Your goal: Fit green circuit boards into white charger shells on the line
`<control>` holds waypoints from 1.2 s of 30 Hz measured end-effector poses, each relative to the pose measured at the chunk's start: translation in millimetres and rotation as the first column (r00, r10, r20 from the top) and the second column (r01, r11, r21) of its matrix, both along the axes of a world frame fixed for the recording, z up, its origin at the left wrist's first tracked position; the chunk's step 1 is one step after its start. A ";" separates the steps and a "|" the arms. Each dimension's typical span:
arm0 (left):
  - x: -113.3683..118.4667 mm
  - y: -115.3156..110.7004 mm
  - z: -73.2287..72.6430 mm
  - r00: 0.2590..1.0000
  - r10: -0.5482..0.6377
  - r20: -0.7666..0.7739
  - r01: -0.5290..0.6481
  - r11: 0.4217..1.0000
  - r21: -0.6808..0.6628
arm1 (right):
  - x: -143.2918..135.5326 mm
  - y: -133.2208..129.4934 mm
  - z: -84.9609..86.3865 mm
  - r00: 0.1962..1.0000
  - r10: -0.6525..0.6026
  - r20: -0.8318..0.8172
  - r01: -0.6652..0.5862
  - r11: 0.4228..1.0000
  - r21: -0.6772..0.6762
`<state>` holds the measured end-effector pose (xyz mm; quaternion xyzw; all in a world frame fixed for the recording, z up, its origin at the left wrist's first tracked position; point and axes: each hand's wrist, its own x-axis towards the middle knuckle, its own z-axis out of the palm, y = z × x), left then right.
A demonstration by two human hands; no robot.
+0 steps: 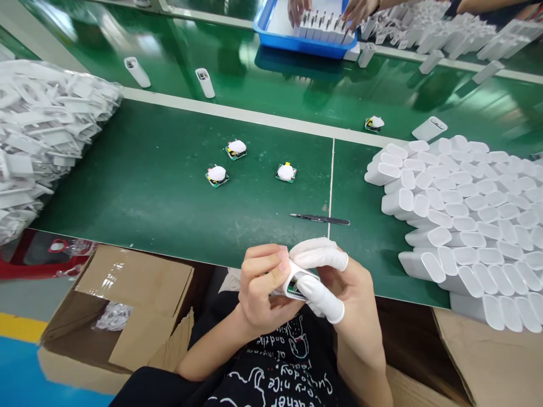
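My left hand (261, 285) is closed around a white plastic casing (290, 275), held just off the table's front edge. Inside the casing's open end, part of a green circuit board (292, 288) shows. White finger cots cover the thumb and some fingers of my right hand (354, 288), which closes on that end. Its thumb lies at the opening and hides much of the board. Beyond my hands lie black tweezers (322, 219). Small circuit boards topped with white blobs rest further back, among them one on the left (217, 175) and another on the right (286, 172).
Many white casings (462, 215) stand packed at the right. A clear bag of white plastic parts (46, 124) fills the left. Across the green table (139, 186), another person's hands (299, 11) work at a blue tray (305, 46). A cardboard box (136, 277) sits below left.
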<state>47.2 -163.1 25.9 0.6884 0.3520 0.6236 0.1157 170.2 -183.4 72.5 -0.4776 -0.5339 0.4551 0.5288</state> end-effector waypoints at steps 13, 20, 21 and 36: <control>-3.0 3.3 2.9 0.993 -0.032 0.116 0.063 0.960 -0.272 | 3.7 -7.0 -26.0 0.974 -0.165 0.154 0.121 0.958 0.260; -1.8 5.3 0.2 1.000 0.015 0.016 -0.011 0.970 -0.243 | 8.2 -10.2 -26.1 0.944 -0.263 0.197 0.196 0.932 0.305; -2.2 5.5 -0.4 1.000 0.019 -0.002 -0.019 0.973 -0.232 | 9.2 -9.7 -24.8 0.936 -0.280 0.214 0.203 0.924 0.323; 4.3 6.0 -3.9 0.998 0.048 0.046 -0.039 0.980 -0.193 | 0.9 -8.8 -31.5 0.904 -0.323 0.280 0.173 0.876 0.451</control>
